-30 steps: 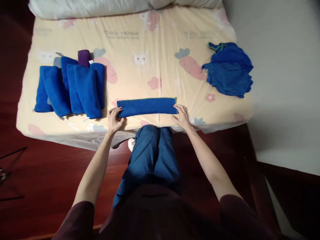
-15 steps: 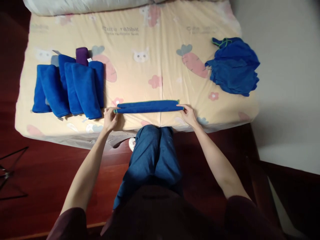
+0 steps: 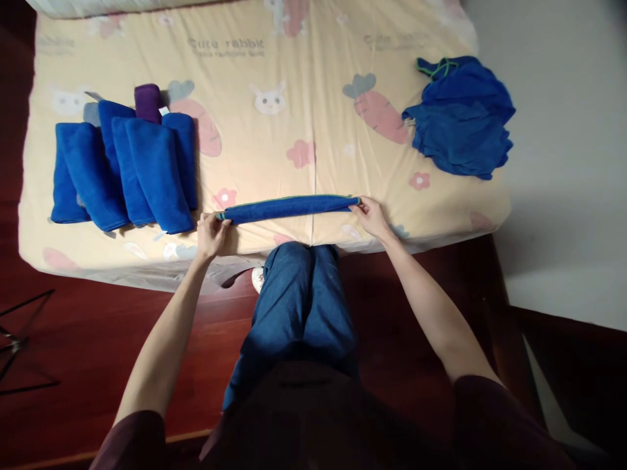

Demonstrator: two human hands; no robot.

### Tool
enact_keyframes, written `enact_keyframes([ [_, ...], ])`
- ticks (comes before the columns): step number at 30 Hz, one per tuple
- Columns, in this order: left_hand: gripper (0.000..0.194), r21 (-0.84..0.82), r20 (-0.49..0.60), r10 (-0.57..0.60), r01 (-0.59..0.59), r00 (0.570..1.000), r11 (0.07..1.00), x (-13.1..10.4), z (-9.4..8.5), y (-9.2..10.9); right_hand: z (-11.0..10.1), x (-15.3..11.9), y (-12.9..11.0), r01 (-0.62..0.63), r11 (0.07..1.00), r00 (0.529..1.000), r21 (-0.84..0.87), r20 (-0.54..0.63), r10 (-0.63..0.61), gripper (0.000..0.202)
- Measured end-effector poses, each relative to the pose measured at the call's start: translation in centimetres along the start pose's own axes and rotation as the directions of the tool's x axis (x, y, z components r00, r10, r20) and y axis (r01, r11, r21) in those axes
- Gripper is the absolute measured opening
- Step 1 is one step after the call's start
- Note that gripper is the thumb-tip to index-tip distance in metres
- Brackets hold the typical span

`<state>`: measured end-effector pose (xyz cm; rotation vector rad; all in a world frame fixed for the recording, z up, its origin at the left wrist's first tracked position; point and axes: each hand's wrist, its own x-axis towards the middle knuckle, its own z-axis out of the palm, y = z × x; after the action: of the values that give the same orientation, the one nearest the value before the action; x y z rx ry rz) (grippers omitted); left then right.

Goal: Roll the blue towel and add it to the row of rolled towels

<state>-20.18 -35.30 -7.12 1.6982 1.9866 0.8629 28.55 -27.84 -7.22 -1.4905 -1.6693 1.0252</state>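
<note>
A blue towel (image 3: 289,208), folded into a long narrow strip with a green edge, stretches across the near part of the bed (image 3: 313,117). My left hand (image 3: 210,234) pinches its left end and my right hand (image 3: 373,217) pinches its right end, pulling it taut just above the sheet. My knees in blue trousers (image 3: 298,307) sit right below the strip.
Several folded blue towels (image 3: 125,170) lie in a row at the left, with a purple one (image 3: 147,102) behind them. A loose heap of blue cloths (image 3: 458,117) sits at the bed's right edge. Dark wooden floor (image 3: 73,326) surrounds the bed; a black stand (image 3: 19,339) is at far left.
Both hands moved from resting on the flat strip to pinching its ends and drawing them apart. The strip now looks thinner and slightly lifted. The view shifted a little.
</note>
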Motion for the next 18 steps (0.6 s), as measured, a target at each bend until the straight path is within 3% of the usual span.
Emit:
enact_keyframes([
  [6,0.049,-0.064,0.036,-0.103,0.105,0.994,0.992,1.4,0.2,-0.3,0.1,0.7,-0.3,0.034,0.999,0.999,-0.028,-0.023,-0.035,0.047],
  [9,0.051,-0.100,0.076,-0.157,0.164,0.985,0.981,1.8,0.2,0.2,0.1,1.1,-0.3,0.020,0.999,1.000,-0.038,-0.008,-0.020,0.045],
  [18,0.034,-0.072,0.036,-0.252,0.254,0.967,0.965,2.6,0.0,1.7,0.6,2.3,-0.4,-0.099,0.993,0.993,-0.058,-0.076,0.094,0.036],
])
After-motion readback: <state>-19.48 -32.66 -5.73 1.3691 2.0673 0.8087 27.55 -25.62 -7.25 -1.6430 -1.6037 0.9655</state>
